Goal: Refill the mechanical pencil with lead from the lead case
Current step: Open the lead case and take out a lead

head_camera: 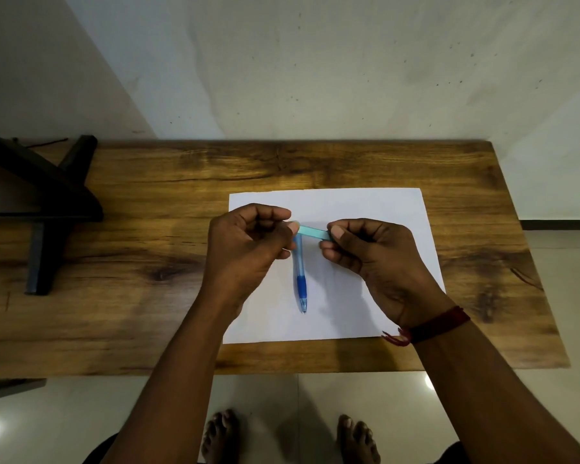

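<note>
A blue mechanical pencil (pixel 300 272) points its tip toward me over a white sheet of paper (pixel 375 209). My left hand (pixel 248 242) grips the pencil's upper end, which its fingers hide. A slim light-blue lead case (pixel 313 231) spans the gap between both hands above the paper. My right hand (pixel 365 249) pinches the case's right end between thumb and fingers. The case's left end meets my left thumb near the pencil's top. I cannot tell if the case is open, and no lead is visible.
The paper lies on a wooden table (pixel 148 262) whose near edge is just below my forearms. A dark stand (pixel 47 209) sits at the table's left end. A red thread band (pixel 432 326) circles my right wrist. A pale wall rises behind.
</note>
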